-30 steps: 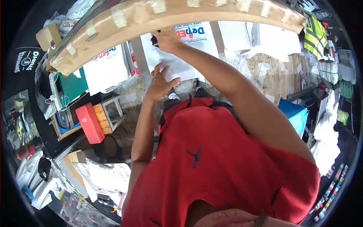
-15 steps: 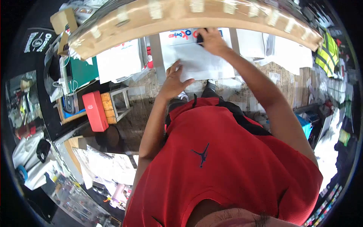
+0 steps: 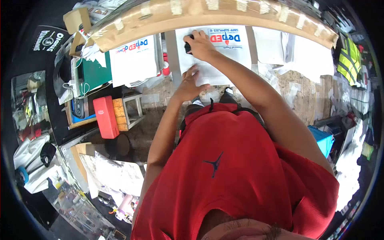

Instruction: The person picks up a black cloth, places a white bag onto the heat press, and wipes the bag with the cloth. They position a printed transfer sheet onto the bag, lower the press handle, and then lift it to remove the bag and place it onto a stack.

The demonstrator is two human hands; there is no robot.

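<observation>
A white sheet [image 3: 234,66] with red and blue "DepED" lettering lies in front of me, partly tucked under the cardboard-edged ledge above it. My right hand [image 3: 203,47] curls around a small black block [image 3: 188,46] and presses it on the sheet, left of the lettering. The block is mostly covered by the fingers. At the sheet's near left edge rests my left hand [image 3: 192,85], its fingers and thumb spread and nothing in it.
A second printed white stack [image 3: 134,66] lies to the left, and more white sheets [image 3: 308,58] to the right. The cardboard ledge [image 3: 216,16] overhangs the far side. A red box [image 3: 106,117] sits on the left, beside a wooden stool [image 3: 122,114].
My right hand has slid left across the sheet with the black block, uncovering more of the lettering. My left hand stays near the near edge. The view has shifted slightly.
</observation>
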